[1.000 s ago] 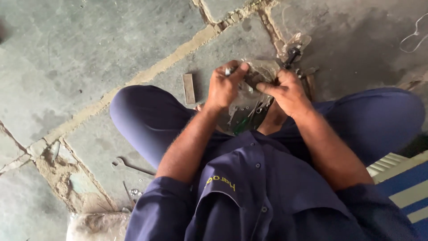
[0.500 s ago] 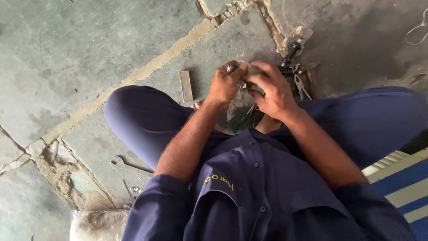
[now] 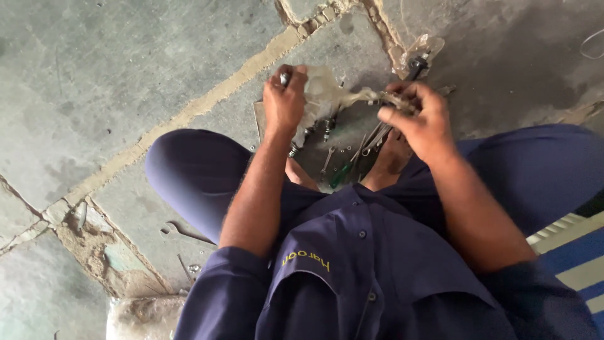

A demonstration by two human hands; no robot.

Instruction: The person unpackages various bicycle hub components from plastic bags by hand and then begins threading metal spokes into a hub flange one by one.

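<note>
I sit cross-legged on a cracked concrete floor in dark blue work clothes. My left hand is closed around a small metal piece and one end of a crumpled clear plastic bag. My right hand grips the bag's other end together with a bundle of thin metal tools. The bag is stretched between the two hands. Below it, between my legs, lie several small tools: spanners, sockets and a green-handled piece.
A spanner lies on the floor by my left knee, with small metal bits near it. A black-tipped tool rests on plastic beyond my right hand. A striped blue and white thing is at the right edge.
My hands, close together on the bundle before, have pulled apart, left hand to the left and right hand to the right, stretching the plastic bag and uncovering the tools on the floor.
</note>
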